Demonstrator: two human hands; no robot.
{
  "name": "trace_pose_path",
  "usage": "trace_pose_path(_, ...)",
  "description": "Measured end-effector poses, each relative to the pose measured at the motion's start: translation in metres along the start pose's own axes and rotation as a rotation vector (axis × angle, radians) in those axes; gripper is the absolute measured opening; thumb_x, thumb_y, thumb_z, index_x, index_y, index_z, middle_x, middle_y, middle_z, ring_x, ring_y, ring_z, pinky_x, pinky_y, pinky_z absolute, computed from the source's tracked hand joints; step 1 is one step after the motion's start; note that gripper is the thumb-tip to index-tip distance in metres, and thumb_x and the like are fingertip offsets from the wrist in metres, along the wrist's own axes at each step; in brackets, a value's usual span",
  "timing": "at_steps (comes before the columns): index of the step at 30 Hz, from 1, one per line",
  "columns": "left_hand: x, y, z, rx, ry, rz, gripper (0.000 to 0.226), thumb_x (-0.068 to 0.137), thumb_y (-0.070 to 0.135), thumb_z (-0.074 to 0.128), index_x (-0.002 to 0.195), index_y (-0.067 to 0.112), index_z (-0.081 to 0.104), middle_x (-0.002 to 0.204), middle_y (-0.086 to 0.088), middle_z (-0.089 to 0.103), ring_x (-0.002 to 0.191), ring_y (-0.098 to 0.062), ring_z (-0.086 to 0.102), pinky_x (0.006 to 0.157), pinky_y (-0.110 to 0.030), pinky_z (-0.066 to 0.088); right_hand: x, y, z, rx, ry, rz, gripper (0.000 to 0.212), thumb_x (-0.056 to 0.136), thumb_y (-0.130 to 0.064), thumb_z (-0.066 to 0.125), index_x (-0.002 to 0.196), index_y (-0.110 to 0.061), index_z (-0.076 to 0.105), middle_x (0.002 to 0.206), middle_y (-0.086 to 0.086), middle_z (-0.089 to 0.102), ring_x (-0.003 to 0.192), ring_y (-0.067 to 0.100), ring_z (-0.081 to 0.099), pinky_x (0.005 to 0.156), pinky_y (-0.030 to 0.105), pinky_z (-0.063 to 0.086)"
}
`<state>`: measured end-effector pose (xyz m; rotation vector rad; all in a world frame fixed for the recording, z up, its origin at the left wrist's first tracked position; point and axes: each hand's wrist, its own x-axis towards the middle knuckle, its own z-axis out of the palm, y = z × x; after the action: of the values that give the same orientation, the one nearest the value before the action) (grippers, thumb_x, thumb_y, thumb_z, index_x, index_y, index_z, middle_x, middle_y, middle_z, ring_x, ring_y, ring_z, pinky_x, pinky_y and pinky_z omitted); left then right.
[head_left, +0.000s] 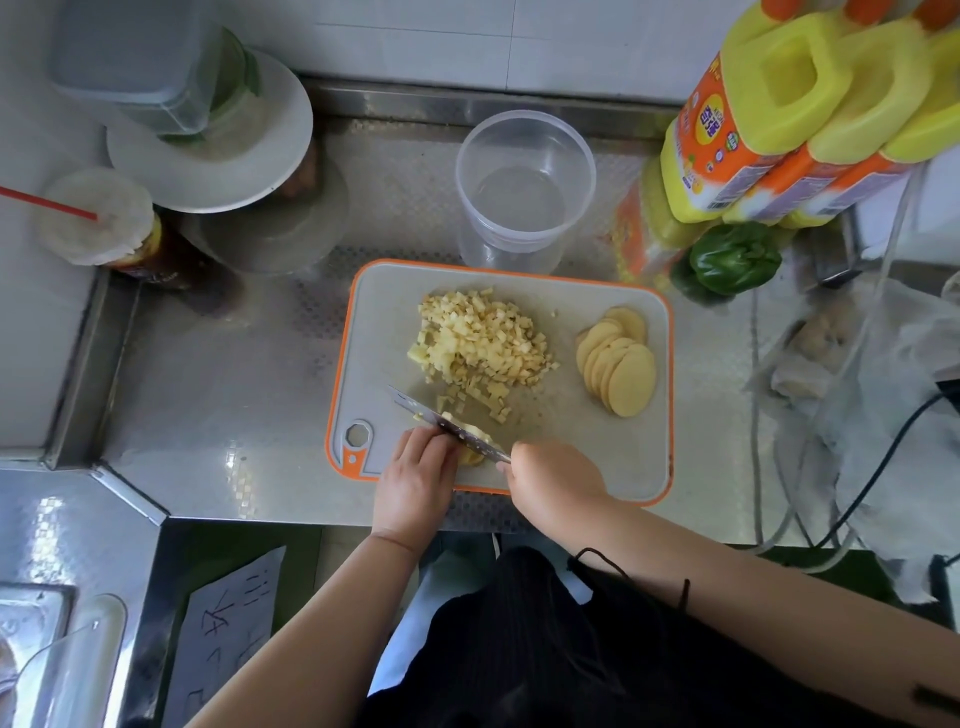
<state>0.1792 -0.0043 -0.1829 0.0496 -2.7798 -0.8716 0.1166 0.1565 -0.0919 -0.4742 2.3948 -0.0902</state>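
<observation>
Head view: nearest the person, the left hand (415, 480) has its grip curled over a potato piece (479, 434) near the front edge of the cutting board (623, 457), fingertips holding it down. Just beside it, the right hand (558, 480) has its grip clenched round the handle of a knife (415, 406), with the handle hidden inside the fist. The blade runs leftward and away, edge down on the potato piece and close against the left fingertips. Past the blade a few loose cubes lead to a heap of diced potato (483, 343) in the middle of the board. To its right, apart from the heap, lies a fanned row of overlapping potato slices (618, 369). The grey, orange-rimmed board lies on a steel table (218, 374). Beyond its far edge a clear plastic tub (524, 197) stands upright. To the right a green bell pepper (732, 257) sits below yellow oil bottles (779, 104). At the far left is a lidded cup (96, 218) with a red straw, near a white plate (218, 150) with a clear box on top.
</observation>
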Motion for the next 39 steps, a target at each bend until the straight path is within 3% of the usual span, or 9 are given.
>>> trace_pose_path(5,0.0,-0.001,0.001,-0.013,-0.024,-0.009,0.029,0.096,0.024,0.05,0.094,0.003,0.07,0.1,-0.008,0.064,0.093,-0.024,0.056,0.07,-0.037,0.055,0.005,-0.003,0.003,0.079,-0.03,0.052,0.034,0.103,-0.036,0.037,0.101,-0.008,0.057,0.075,0.003,0.047,0.07,0.024,0.047,0.059,0.028,0.035)
trace_pose_path(9,-0.001,-0.003,0.0,-0.015,-0.039,-0.009,0.03,0.096,0.025,0.049,0.094,0.004,0.071,0.099,-0.008,0.065,0.092,-0.022,0.055,0.065,-0.038,0.057,0.012,-0.004,-0.004,0.171,-0.057,0.078,0.032,0.1,-0.042,0.041,0.092,-0.013,0.053,0.073,0.0,0.048,0.072,0.024,0.051,0.06,0.03,0.038)
trace_pose_path(13,0.002,0.0,-0.002,-0.01,-0.026,0.011,0.03,0.095,0.023,0.048,0.092,0.004,0.071,0.096,-0.008,0.065,0.093,-0.021,0.054,0.064,-0.036,0.057,0.021,0.004,-0.011,0.287,-0.099,0.098,0.039,0.098,-0.046,0.044,0.081,-0.011,0.049,0.067,0.0,0.048,0.068,0.023,0.051,0.052,0.03,0.032)
trace_pose_path(18,-0.003,0.001,-0.007,-0.005,-0.014,0.023,0.027,0.094,0.021,0.049,0.09,0.004,0.069,0.094,-0.007,0.063,0.089,-0.022,0.054,0.062,-0.037,0.055,-0.001,0.006,-0.015,0.142,-0.047,0.044,0.041,0.1,-0.045,0.037,0.073,-0.015,0.04,0.064,0.0,0.045,0.054,0.015,0.041,0.046,0.028,0.029)
trace_pose_path(24,-0.004,0.0,-0.005,0.005,-0.025,0.026,0.026,0.094,0.022,0.05,0.091,0.004,0.069,0.096,-0.008,0.063,0.09,-0.023,0.054,0.064,-0.038,0.055,-0.01,0.005,-0.01,0.035,-0.001,-0.013,0.036,0.101,-0.043,0.035,0.08,-0.014,0.041,0.061,-0.001,0.042,0.053,0.017,0.04,0.044,0.029,0.025)
trace_pose_path(29,-0.005,-0.002,-0.002,-0.022,-0.034,0.005,0.027,0.096,0.024,0.051,0.094,0.005,0.071,0.097,-0.006,0.064,0.09,-0.023,0.056,0.065,-0.039,0.055,-0.008,0.002,-0.002,0.033,-0.002,-0.013,0.033,0.102,-0.04,0.034,0.084,-0.015,0.044,0.063,0.0,0.041,0.064,0.023,0.047,0.05,0.029,0.031)
trace_pose_path(35,-0.006,-0.003,-0.001,-0.045,-0.001,0.001,0.027,0.095,0.024,0.053,0.091,0.004,0.072,0.099,-0.007,0.064,0.093,-0.022,0.056,0.075,-0.032,0.049,-0.001,-0.005,0.012,0.053,-0.004,0.022,0.028,0.102,-0.032,0.039,0.096,-0.011,0.055,0.081,0.008,0.058,0.072,0.026,0.054,0.058,0.03,0.037)
trace_pose_path(39,-0.004,-0.004,-0.001,-0.04,-0.02,-0.006,0.026,0.094,0.023,0.054,0.093,0.004,0.072,0.1,-0.008,0.065,0.093,-0.023,0.059,0.074,-0.035,0.054,0.007,-0.009,0.014,0.09,-0.015,0.072,0.024,0.1,-0.03,0.044,0.1,-0.01,0.057,0.086,0.007,0.061,0.075,0.027,0.057,0.059,0.03,0.039)
